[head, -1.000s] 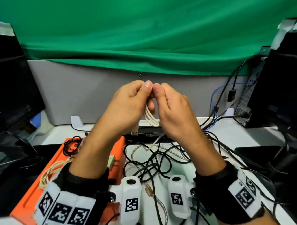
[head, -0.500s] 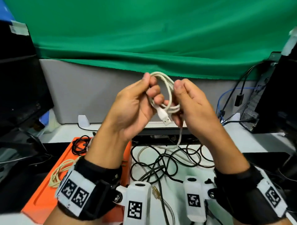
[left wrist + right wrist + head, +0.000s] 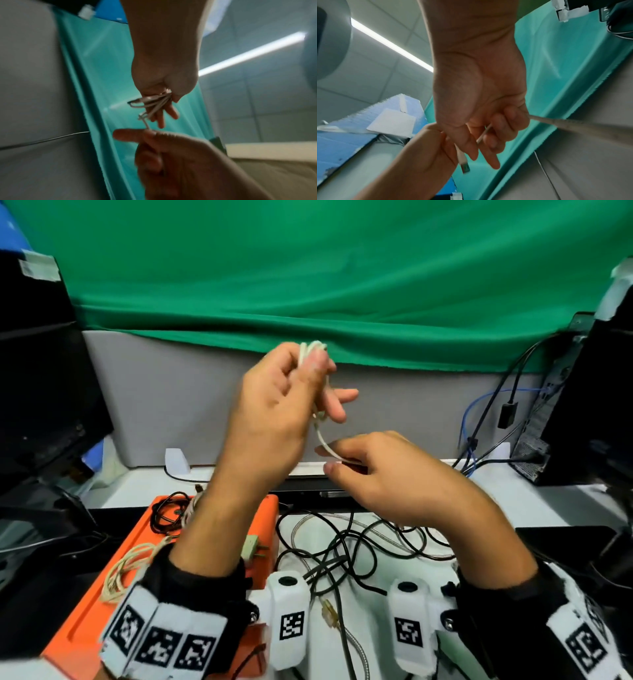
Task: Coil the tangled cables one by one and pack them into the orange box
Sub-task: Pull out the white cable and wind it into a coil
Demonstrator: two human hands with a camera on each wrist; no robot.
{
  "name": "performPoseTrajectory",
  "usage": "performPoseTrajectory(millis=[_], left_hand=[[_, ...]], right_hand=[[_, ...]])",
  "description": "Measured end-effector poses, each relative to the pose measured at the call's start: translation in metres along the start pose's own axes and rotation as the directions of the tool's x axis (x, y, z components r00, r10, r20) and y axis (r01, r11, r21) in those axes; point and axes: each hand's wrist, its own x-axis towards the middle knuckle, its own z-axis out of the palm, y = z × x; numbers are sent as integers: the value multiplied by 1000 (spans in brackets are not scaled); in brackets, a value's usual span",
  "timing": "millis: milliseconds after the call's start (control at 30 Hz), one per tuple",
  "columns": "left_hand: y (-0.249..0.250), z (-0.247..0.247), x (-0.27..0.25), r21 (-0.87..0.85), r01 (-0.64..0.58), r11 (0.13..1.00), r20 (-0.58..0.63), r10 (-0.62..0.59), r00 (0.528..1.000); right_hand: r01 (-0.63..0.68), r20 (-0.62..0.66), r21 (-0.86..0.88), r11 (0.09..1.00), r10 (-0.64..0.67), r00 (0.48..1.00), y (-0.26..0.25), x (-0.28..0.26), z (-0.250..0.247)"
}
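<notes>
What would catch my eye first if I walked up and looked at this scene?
Probably the two hands raised mid-air before the green cloth: the left hand grips a small bundle of white cable, while the right hand pinches its loose end lower down. Below them, an orange box sits left of a black cable tangle on the table.

hands: I had two, my left hand (image 3: pixel 274 405) and my right hand (image 3: pixel 387 474) | white cable (image 3: pixel 320 436) between them: one | orange box (image 3: pixel 85 621): one | coiled cables in box: two | wrist cameras: two
</notes>
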Motion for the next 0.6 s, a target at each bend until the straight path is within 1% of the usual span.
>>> performPoseTrajectory(millis=[33,67,100,133,167,200,233,267,300,333,400,467,533,600], left_hand=[[-1,3,-3,187,-72,980,25,68,997],[-2,6,-5,367,-138,920,64,123,990],[-3,7,-7,510,-191,838,111,156,981],[-4,7,-8,600,-222,768,159,158,975],[-4,6,-8,637,-232,735,197,136,971],[-3,6,-8,614,-220,758,227,98,969],[-4,6,-8,531,-179,828,251,48,967],[-4,6,-8,395,-105,912,270,-5,963],[-5,8,-8,254,-22,967,282,-53,958],[-5,9,-7,137,62,989,279,-98,955],[-4,11,-4,3,207,978,247,-201,948],[-3,9,-3,-99,336,937,232,-306,923],[-2,8,-4,-222,412,884,241,-359,902],[-1,7,-2,-326,432,841,235,-370,899]], right_hand=[[24,-7,3,1000,-24,1000,-3,-3,-5],[49,-21,19,999,-49,999,-6,-6,-11],[65,-44,52,996,-63,997,-9,-10,-17],[74,-79,107,992,-65,995,-9,-14,-24],[79,-132,167,983,-57,990,-7,-18,-31],[83,-191,209,974,-43,981,-5,-21,-37],[87,-247,225,970,-30,968,-2,-23,-42],[95,-294,228,969,-25,955,1,-24,-43],[97,-331,224,970,-18,944,3,-22,-42],[96,-361,212,972,-14,933,4,-20,-39],[98,-424,174,980,-15,906,2,-13,-29],[86,-451,193,977,11,892,0,-4,-17],[67,-403,295,953,60,913,0,4,-6],[74,-352,437,897,95,931,1,11,3]])
